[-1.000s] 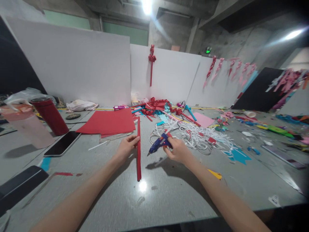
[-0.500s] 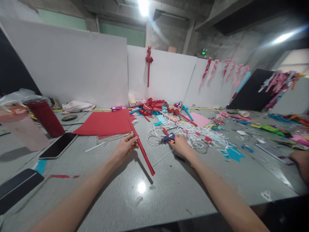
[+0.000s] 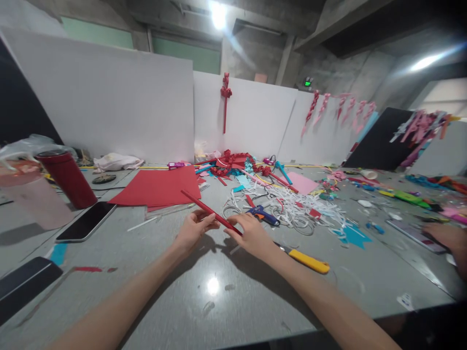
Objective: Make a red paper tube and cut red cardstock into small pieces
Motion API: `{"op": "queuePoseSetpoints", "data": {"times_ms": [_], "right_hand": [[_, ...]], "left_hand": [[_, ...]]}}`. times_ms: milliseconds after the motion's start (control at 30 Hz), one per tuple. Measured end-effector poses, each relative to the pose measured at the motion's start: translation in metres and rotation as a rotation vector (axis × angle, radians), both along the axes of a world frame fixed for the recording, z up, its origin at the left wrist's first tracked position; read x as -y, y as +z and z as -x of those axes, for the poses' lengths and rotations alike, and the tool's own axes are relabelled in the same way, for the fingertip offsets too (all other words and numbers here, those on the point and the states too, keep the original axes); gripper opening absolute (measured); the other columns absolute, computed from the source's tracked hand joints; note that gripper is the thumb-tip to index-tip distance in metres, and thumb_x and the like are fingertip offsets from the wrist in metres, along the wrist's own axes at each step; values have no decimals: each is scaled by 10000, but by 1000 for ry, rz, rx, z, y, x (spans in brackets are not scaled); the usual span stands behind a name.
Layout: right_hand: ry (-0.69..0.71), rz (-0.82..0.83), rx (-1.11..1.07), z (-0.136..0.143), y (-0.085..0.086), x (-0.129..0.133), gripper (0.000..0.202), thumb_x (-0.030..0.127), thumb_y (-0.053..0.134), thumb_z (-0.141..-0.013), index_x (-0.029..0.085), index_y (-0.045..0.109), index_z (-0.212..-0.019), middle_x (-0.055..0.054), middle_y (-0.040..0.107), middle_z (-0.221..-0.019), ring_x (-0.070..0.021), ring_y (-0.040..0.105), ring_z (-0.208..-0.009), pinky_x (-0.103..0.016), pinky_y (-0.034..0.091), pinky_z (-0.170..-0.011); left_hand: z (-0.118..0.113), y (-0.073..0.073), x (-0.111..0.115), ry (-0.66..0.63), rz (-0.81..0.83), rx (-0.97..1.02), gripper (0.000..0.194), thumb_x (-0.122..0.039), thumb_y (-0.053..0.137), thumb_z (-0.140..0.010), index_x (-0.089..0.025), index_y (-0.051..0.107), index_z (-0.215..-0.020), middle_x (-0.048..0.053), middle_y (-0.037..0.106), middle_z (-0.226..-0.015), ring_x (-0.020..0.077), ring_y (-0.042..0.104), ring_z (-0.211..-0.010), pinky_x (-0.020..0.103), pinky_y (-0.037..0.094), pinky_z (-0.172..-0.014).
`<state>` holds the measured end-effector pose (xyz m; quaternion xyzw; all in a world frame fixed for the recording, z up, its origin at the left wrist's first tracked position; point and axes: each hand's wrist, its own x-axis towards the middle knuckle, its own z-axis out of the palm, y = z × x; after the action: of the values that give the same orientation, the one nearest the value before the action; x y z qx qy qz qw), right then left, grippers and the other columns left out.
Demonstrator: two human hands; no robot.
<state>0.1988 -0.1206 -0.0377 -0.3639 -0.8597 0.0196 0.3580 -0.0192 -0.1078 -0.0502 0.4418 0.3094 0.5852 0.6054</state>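
A thin red paper tube (image 3: 199, 202) slants above the table between my hands. My left hand (image 3: 195, 228) pinches it near the middle, thumb on top. Closer to its lower right end, my right hand (image 3: 251, 233) grips it with thumb and fingers. Just beyond my right hand lies a blue glue gun (image 3: 265, 214), on the edge of a heap of white paper strips (image 3: 292, 199). A utility knife with a yellow handle (image 3: 309, 261) rests on the table beside my right wrist.
Red paper sheets (image 3: 156, 187) lie behind my left hand. Further left stand a dark red tumbler (image 3: 69, 180) and a pink bottle (image 3: 36, 204), near a phone (image 3: 86, 222). At right, another person's hand (image 3: 443, 238) is by a second phone (image 3: 412, 236). White panels (image 3: 248, 116) stand behind.
My right hand has let go of the glue gun, now lying on the table, and has taken hold of the red tube. The tube has turned flatter, and the yellow knife has come into view.
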Motion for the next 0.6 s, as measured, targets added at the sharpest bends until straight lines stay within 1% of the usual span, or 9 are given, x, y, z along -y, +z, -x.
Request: {"op": "queuePoseSetpoints", "data": {"times_ms": [100,200,267,367,467,600], "right_hand": [[8,-87,9,1,-7,-3,113,272,679,-1000,214,701,-1093,-66,776,-978,-235,693,-892,-399,489,-862],[21,-136,-2,-4,-6,-7,104,230,673,-996,215,714,-1090,-57,781,-957,-230,686,-871,-393,496,-852],[14,-151,-3,-7,-3,-9,105,220,678,-990,214,724,-1084,-53,782,-941,-229,679,-858,-392,500,-843],[5,-171,-3,-13,0,-12,89,212,689,-981,210,737,-1057,-47,780,-903,-227,669,-832,-391,508,-826],[-1,-190,-11,-18,1,-15,74,219,694,-980,216,744,-1034,-46,780,-885,-230,672,-828,-399,517,-840],[-14,-202,-16,-22,2,-19,80,217,695,-977,227,745,-1039,-45,786,-891,-233,682,-830,-416,521,-874]], "left_hand": [[-1,-2,1,-16,-5,-6,341,-389,925,-716,-141,734,-850,69,751,-751,182,713,-698,348,596,-793],[0,-3,-1,17,-6,-25,339,-377,939,-693,-141,752,-849,72,745,-743,183,712,-684,346,599,-779],[2,-3,-4,53,-11,-10,342,-360,947,-680,-151,761,-876,55,734,-743,176,708,-682,337,602,-767],[7,0,-8,110,-17,64,360,-339,956,-660,-170,763,-912,20,719,-780,153,695,-672,329,606,-772],[11,1,-14,172,1,136,373,-343,972,-625,-171,761,-879,16,722,-831,133,679,-657,316,608,-788],[14,0,-19,240,38,210,381,-339,996,-566,-186,752,-815,28,733,-858,151,682,-707,311,612,-791]]}}
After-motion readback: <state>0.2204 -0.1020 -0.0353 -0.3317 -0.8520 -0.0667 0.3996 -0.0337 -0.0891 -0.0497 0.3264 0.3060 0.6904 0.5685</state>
